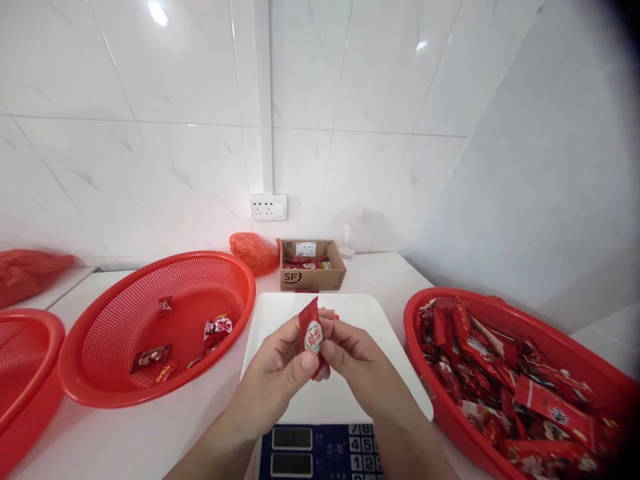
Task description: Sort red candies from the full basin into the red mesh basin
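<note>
Left hand (273,353) and right hand (357,350) pinch a red snack packet (313,328) at center frame, likely light and slick, best held by its crimped end (311,309).

A white table (376,275) bears red baskets (125,303), a scale (360,320), a cardboard box (315,280), a red bag (253,253)

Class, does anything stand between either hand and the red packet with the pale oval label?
Nothing visible does: the left hand and the right hand both hold the red packet directly, with the white weighing platform behind it in this view.
</note>
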`<state>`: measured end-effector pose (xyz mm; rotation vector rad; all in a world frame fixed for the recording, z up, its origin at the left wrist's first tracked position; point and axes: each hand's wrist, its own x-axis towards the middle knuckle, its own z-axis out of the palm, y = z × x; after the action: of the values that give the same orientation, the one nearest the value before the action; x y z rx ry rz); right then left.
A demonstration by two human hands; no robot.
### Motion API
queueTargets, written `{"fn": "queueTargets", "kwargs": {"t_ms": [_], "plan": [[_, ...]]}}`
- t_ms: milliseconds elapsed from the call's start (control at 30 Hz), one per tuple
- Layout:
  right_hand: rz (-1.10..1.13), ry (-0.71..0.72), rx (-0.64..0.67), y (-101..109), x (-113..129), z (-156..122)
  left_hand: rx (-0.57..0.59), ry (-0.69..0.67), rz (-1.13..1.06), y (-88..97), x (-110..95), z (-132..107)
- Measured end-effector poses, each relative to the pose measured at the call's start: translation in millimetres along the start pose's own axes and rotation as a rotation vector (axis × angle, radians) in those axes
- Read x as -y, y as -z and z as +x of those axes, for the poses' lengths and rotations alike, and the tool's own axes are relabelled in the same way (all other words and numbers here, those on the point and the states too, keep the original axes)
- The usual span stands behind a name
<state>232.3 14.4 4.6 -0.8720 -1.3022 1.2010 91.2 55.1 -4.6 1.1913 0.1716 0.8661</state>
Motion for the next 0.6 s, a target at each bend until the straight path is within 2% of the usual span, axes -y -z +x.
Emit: {"fn": "queueTargets", "kwargs": {"t_ms": [133, 267, 367, 500, 600], "plan": [[-0.084, -0.008, -0.016, -1.7, 4.0, -1.0, -0.055, -0.009, 0.062, 2.2, -2.2, 0.2], [-0.236, -0.015, -0.158, -2.3, 4.2, -5.3, -0.192, -0.021, 0.148, 1.4, -6.3, 0.9], [-0.301, 0.037, -0.266, -2.1, 4.3, -9.8, -0.252, -0.024, 0.228, -0.7, -9.8, 0.6], [-0.36, 0.164, -0.163, -1.0, 11.5, -13.3, -0.258, 0.014, 0.356, -4.3, -15.0, 0.1], [-0.404, 0.177, -0.119, -0.2, 16.6, -13.8, -0.24, 0.038, 0.439, -6.3, -17.2, 0.1]]}}
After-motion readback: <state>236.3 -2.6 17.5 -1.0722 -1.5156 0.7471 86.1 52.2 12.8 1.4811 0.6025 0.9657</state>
